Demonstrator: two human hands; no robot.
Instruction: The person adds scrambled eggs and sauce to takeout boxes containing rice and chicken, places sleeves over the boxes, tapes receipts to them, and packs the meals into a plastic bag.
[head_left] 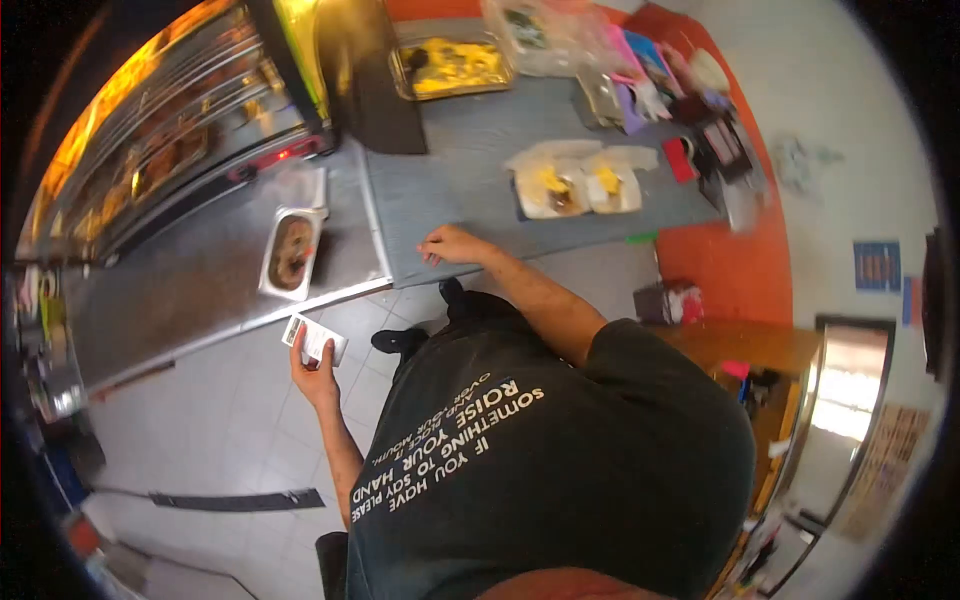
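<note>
My left hand (316, 378) is closed on a flat white pack (322, 338) with a dark picture at one end, held over the tiled floor just off the metal counter's edge. Its exact kind does not show. My right hand (455, 245) hovers at the front edge of the grey-covered table (450, 190); its fingers are loosely bent and apart, with nothing visible in them. Between the hands and the cabinet, a white oblong tub (291, 253) of brownish food stands on the metal counter (200, 270).
A lit glass food cabinet (170, 130) fills the upper left. Two joined white food boxes (600, 195) with yellow food lie open on the table. Behind them are a foil tray (455, 68) of yellow food and plastic bags (545, 40). A black strip (237, 499) crosses the floor.
</note>
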